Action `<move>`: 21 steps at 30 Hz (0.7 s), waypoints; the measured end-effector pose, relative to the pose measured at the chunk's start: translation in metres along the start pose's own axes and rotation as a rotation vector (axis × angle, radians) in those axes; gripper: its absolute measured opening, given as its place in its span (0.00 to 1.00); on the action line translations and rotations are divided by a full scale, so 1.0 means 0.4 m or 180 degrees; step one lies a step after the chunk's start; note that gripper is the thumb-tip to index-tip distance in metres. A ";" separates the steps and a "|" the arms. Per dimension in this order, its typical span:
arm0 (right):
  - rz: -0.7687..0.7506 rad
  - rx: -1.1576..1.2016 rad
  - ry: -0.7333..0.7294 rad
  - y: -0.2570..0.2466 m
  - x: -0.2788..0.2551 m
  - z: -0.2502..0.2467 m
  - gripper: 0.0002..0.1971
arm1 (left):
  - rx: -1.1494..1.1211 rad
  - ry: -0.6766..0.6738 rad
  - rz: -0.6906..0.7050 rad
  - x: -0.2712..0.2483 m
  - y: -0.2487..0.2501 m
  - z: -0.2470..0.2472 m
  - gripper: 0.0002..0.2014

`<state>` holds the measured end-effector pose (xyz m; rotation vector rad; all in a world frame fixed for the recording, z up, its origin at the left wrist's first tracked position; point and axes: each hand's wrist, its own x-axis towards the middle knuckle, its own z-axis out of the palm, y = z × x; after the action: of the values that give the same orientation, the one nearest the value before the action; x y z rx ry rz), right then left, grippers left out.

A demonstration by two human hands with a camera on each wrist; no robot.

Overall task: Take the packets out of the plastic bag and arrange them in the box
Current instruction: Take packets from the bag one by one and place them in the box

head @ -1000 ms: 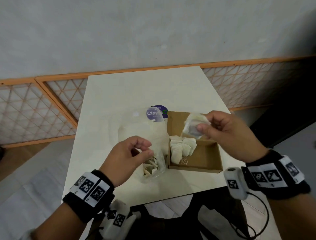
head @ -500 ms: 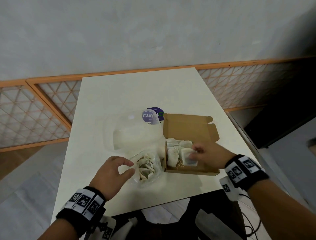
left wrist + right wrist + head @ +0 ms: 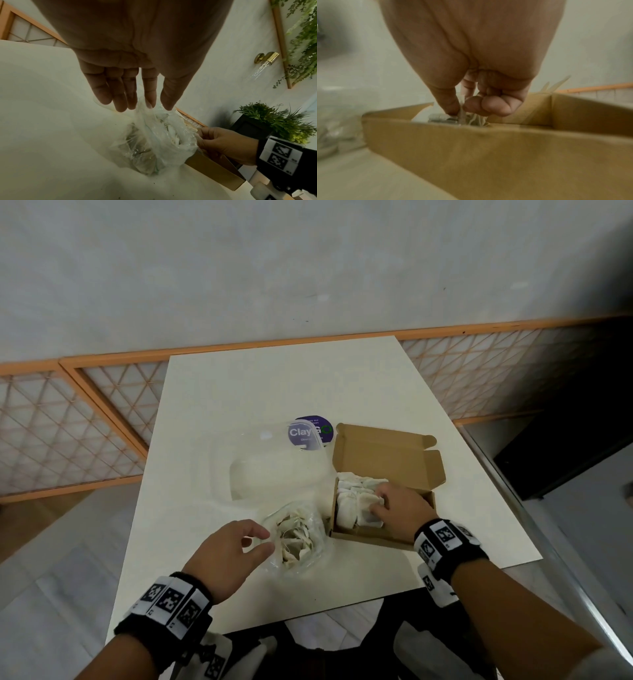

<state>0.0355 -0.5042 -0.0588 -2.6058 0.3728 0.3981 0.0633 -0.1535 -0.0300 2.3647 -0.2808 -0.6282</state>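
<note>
A clear plastic bag with several pale packets inside lies on the white table, left of an open brown cardboard box. Several white packets fill the box's left half. My right hand is down inside the box. In the right wrist view the right hand pinches a packet between thumb and fingers, low among the others. My left hand hovers at the bag's left side. Its fingers are straight, tips at the bag rim, holding nothing.
A clear plastic container sits behind the bag, with a purple round sticker beyond it. The box flap stands open at the back. The table's near edge is close under my wrists. An orange lattice rail runs behind the table.
My right hand has carried a packet from above the box down in among the packets. My left hand has let go of the bag, which has sunk onto the table.
</note>
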 end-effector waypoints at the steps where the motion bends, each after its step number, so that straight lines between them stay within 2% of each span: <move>1: 0.0063 -0.0026 0.0075 0.000 -0.004 0.004 0.07 | 0.0000 -0.0014 0.0000 -0.002 0.002 0.001 0.07; 7: 0.0334 0.0008 0.0188 -0.010 -0.038 -0.001 0.19 | 0.0023 0.0004 0.0008 -0.005 0.002 0.002 0.07; 12: 0.0245 -0.0349 -0.0013 0.018 -0.020 0.017 0.41 | 0.0021 0.0026 0.0015 -0.002 -0.001 0.000 0.07; 13: 0.0242 -0.0463 -0.0068 0.021 -0.016 0.020 0.40 | 0.0017 0.0026 0.0009 -0.001 -0.002 0.000 0.07; 15: 0.0347 -0.0633 -0.0232 0.004 -0.020 0.008 0.30 | 0.0008 0.0020 -0.0012 0.001 -0.004 0.000 0.07; 17: 0.0421 -0.0704 -0.0359 -0.018 -0.026 0.001 0.25 | -0.0004 0.0013 -0.0031 -0.001 -0.001 -0.002 0.07; 21: 0.0552 -0.0689 -0.0322 -0.038 -0.015 0.009 0.27 | -0.0048 -0.0007 -0.0072 -0.011 0.016 -0.004 0.06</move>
<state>0.0343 -0.4885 -0.0534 -2.7568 0.5503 0.6603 0.0600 -0.1561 -0.0231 2.3559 -0.2497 -0.6415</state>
